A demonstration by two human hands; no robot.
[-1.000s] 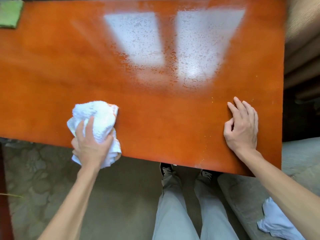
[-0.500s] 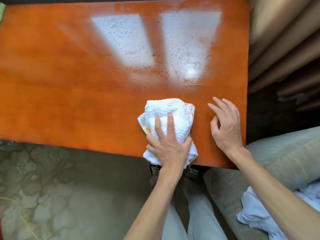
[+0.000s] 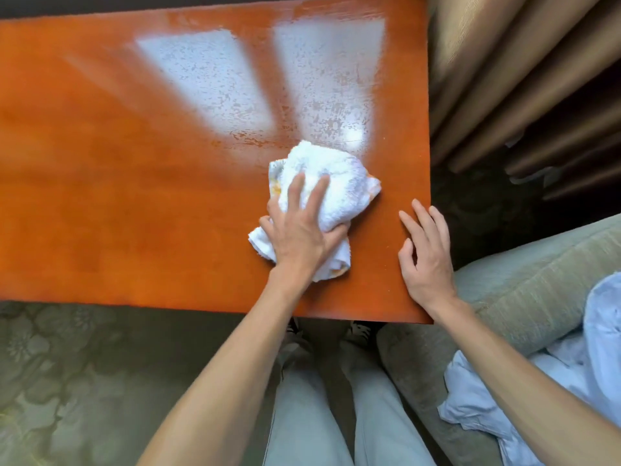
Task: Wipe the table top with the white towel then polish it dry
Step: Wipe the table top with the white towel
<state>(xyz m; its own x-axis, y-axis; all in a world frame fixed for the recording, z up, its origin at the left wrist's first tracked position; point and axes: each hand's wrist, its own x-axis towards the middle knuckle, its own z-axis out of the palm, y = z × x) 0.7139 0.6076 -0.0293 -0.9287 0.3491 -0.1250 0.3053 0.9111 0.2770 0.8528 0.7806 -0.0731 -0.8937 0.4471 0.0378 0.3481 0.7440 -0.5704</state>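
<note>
Daylight, fairly bright. Two window reflections glare white on the far table top (image 3: 100, 163), speckled at their edges. Soft focus overall, surface grain smeared. Wide-angle bend at frame edges. Floor under the table in shadow.

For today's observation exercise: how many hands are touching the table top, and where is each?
2. The left hand presses the white towel onto the table top; the right hand lies flat beside the table's right edge.

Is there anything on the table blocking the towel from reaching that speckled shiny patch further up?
Nothing visible does. The left hand presses the white towel on the table top, right at the near edge of the speckled patch. The right hand rests flat off to the side.
</note>
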